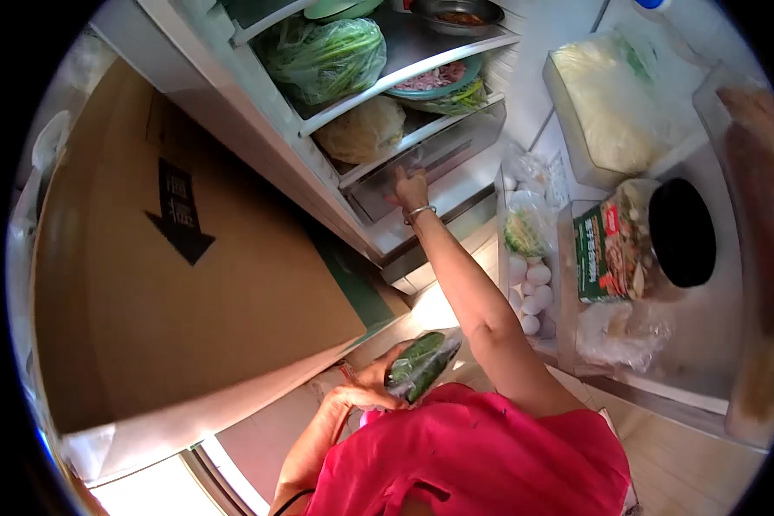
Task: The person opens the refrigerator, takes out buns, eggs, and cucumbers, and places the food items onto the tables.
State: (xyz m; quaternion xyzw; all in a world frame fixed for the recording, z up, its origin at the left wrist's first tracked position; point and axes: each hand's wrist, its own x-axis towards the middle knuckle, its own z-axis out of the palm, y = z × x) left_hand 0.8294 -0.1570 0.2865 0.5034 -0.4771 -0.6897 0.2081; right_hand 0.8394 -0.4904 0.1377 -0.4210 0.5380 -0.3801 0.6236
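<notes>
My left hand [371, 378] is closed around a clear plastic bag of dark green cucumbers [419, 365], held close in front of my red top. My right arm stretches forward into the open fridge. At the clear lower drawer [464, 148], my right hand [411, 187] has its fingers on the front panel and appears to grip it; the fingertips are partly hard to make out. Just behind the drawer front lies a bag of something pale [361, 129]. Bagged green vegetables [456, 101] also show there.
A large cardboard box [181, 284] stands along the left. Shelves hold bagged greens [335, 60], a plate of sliced meat [430, 77] and a metal bowl [457, 14]. The open door [662, 378] on the right carries eggs [535, 288], a green printed package [611, 245] and a black-lidded jar [682, 232].
</notes>
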